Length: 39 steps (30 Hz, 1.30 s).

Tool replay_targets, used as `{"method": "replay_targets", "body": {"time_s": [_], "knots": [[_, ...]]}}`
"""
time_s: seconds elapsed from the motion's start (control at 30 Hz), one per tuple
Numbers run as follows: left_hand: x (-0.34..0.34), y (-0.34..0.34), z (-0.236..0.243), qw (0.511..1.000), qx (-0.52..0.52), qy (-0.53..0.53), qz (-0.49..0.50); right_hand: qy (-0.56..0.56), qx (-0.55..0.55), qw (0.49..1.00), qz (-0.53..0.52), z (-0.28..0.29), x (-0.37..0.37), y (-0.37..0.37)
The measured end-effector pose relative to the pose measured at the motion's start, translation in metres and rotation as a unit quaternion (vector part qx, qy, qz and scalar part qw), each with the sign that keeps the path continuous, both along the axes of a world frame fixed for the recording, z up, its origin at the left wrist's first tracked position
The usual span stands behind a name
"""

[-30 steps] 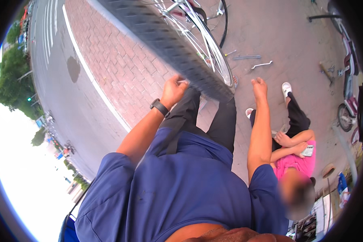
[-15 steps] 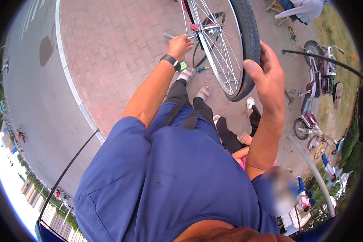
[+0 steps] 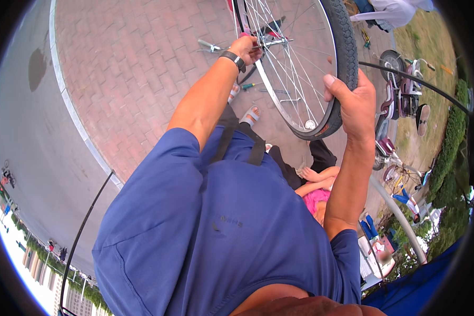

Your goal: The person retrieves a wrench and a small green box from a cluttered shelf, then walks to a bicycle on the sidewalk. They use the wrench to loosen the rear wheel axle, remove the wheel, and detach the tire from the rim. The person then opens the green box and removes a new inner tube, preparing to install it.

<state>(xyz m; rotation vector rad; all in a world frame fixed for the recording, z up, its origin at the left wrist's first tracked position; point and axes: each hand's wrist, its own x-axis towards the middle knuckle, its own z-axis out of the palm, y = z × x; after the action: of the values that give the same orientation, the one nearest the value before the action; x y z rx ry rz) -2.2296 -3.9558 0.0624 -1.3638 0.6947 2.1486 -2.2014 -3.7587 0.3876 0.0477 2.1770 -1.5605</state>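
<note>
A bicycle wheel with a black tyre (image 3: pixel 342 31), silver rim and thin spokes hangs upright in front of me. My left hand (image 3: pixel 246 50) has its fingers closed round the hub area (image 3: pixel 270 42); their exact hold is partly hidden. A watch sits on that wrist. My right hand (image 3: pixel 353 97) grips the tyre's lower right side, thumb toward the rim. Below the wheel lie a green-handled tool (image 3: pixel 247 86) and a thin metal tool (image 3: pixel 289 99) on the paving. A metal part with a grey grip (image 3: pixel 209 45) shows left of the hub.
Paving (image 3: pixel 121 68) runs to a kerb and road at left. Right are a parked purple scooter (image 3: pixel 403 95), grass, a grey pole (image 3: pixel 400 216) and a black rod across the view. A seated person in pink (image 3: pixel 316 203) is close below the wheel. Another person's pale sleeve (image 3: pixel 397 13) shows at top right.
Since a second ago both hands have moved up onto the wheel, the left to the hub, the right to the tyre. The wheel now appears more upright, and the view has swung.
</note>
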Motion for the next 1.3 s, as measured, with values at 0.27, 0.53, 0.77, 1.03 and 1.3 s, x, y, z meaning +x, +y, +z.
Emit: {"method": "replay_targets", "body": {"time_s": [0.27,0.53,0.77,1.03,1.3], "knots": [[-0.005,-0.003,-0.001,0.999,-0.010,0.025,-0.026,0.017,0.090,0.996,-0.008,0.059,0.013,0.002],[0.011,-0.018,-0.007,0.991,-0.060,0.060,-0.103,0.035,0.098,0.993,-0.061,0.130,0.048,0.048],[0.042,-0.025,-0.015,0.994,-0.086,0.044,-0.044,0.092,0.019,0.991,-0.091,0.188,0.095,0.124],[0.046,0.034,-0.105,0.903,-0.363,0.167,-0.155,0.163,0.080,0.979,-0.093,0.251,0.161,0.177],[-0.002,0.078,-0.122,0.830,-0.520,0.160,-0.119,0.091,0.058,0.975,-0.196,0.216,0.203,0.200]]}}
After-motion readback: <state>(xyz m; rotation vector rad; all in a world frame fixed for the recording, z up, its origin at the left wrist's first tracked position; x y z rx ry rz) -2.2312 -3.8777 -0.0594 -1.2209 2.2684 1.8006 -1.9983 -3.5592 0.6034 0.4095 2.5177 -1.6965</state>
